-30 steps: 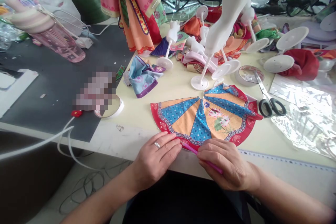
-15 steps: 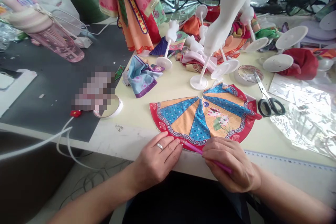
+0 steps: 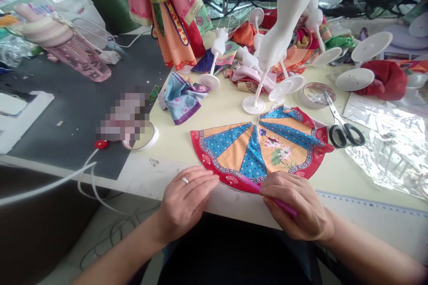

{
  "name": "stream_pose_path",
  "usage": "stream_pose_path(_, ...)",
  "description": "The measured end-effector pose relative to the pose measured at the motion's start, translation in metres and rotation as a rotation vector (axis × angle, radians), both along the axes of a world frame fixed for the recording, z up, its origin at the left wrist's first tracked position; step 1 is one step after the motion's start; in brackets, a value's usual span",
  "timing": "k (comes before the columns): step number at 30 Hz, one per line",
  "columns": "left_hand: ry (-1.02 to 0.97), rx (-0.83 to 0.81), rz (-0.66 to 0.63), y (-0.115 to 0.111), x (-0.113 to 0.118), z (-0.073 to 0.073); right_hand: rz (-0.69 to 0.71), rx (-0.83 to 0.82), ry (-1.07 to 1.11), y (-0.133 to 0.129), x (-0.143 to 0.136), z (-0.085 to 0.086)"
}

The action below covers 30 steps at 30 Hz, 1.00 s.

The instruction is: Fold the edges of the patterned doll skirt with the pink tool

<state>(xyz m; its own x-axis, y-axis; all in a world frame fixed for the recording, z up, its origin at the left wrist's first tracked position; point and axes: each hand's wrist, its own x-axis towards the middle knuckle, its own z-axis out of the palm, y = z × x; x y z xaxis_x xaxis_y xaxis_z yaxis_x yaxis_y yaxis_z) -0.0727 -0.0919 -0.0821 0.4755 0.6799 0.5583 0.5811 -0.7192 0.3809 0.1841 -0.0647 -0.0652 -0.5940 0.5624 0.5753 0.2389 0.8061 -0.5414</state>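
A small doll-sized skirt [image 3: 227, 149] is spread like a fan on the cream tabletop, with blue and orange panels, a flower print and a red border. My right hand [image 3: 294, 207] is closed round a slim pink stick [image 3: 250, 183], perhaps a pen, its far end lying over the red hem. The stick's exact kind cannot be made out. At the hem's lower left, my left hand [image 3: 187, 198], with a ring on it, has its fingers stretched out and nothing visible in them. Its fingertips are at the border's edge; the thumb is hidden.
Scissors [image 3: 341, 127] and a tape roll [image 3: 317, 94] lie to the right, near crinkled clear plastic [image 3: 384, 160]. White mannequin stands [image 3: 253, 104] and a dressed figure [image 3: 167, 22] rise behind. Left are blue cloth [image 3: 182, 98], another tape roll [image 3: 150, 140] and a pink bottle [image 3: 80, 53].
My left hand has slid left along the hem, uncovering part of the red border. My right hand, the pink stick and the skirt have barely shifted.
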Motion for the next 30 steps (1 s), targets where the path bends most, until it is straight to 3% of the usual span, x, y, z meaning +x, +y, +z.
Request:
stream_pose_path(9, 0.103, 0.116, 0.238, 0.004, -0.023, 0.0, -0.002, 0.044, -0.048, 0.001, -0.001, 0.0)
stream_pose_path(22, 0.241, 0.138, 0.181, 0.014, -0.02, -0.001, -0.014, 0.053, -0.058, 0.001, -0.001, -0.002)
stream_pose_path(30, 0.068, 0.035, 0.333, 0.014, -0.023, 0.002, -0.001, 0.046, -0.057, 0.001, -0.001, -0.001)
